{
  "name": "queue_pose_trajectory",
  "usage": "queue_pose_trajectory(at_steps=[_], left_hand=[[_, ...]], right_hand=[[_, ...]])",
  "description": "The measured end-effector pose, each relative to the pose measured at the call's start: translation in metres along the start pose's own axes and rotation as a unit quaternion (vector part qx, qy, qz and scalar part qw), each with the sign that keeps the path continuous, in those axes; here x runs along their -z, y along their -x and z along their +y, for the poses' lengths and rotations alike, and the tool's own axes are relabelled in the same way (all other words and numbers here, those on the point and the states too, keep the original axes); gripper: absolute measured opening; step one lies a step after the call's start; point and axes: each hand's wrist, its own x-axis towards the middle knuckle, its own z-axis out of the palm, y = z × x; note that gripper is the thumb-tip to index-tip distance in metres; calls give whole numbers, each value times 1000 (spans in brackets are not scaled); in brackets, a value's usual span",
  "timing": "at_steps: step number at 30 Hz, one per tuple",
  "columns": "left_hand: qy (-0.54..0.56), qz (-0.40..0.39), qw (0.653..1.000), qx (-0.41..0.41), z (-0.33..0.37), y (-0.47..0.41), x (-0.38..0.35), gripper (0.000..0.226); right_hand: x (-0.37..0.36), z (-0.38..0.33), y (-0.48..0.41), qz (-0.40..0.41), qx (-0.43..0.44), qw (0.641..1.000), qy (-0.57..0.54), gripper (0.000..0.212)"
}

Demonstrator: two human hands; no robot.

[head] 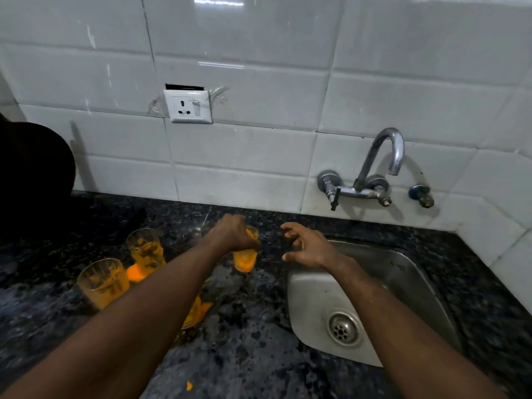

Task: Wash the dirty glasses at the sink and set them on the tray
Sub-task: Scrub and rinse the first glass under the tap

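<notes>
Hands, head view: left hand [234, 233] was wrapped round the upper part of the held glass [245, 260]; right hand [305, 246] was empty, fingers spread and loosely bent, near that glass but apart from it.
Held glass: over the surface [244, 355], between the two other glasses [145, 250] at left and the sink [316, 286] at right; orange smears inside.
Other glasses: stood on the surface at left, both orange-stained, with orange scraps [198, 312] beside them and under the left forearm.
Tap [385, 156]: on the far wall above the sink; no water seen running.
Tray: not in view.
Step, as judged: first glass on its way to the sink; no washing done yet.
Risk, slip: a top grip on a smeared glass could let go over stone or steel.
Risk, knock: the left forearm lay close over the standing glasses; a careless sweep could tip them.
Risk, splash: the socket [188, 106] sat left of the tap.
</notes>
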Motion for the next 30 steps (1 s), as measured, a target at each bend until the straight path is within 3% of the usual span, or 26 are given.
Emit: queue_pose_trajectory(at_steps=[3,6,8,11,13,17,24,30], left_hand=[[7,4,998,-57,56,-6,5,56],[40,0,995,-86,108,-13,6,59],[68,-5,993,-99,140,-19,6,60],[130,-22,985,-110,168,-22,11,71],[183,-28,978,-96,187,-34,10,72],[206,56,975,-61,206,-74,-5,65],[204,118,972,-24,225,-111,-26,38],[284,131,949,31,221,-120,-31,41]], right_hand=[[12,14,4,-48,2,998,-27,111],[30,33,11,-32,-1,995,-97,125],[44,51,14,29,-10,985,-171,111],[61,66,20,103,-23,978,-182,86],[74,81,24,142,-47,972,-180,80],[96,106,24,226,-76,951,-198,79],[121,116,21,272,-64,942,-187,73],[122,120,17,269,-60,942,-192,77]])
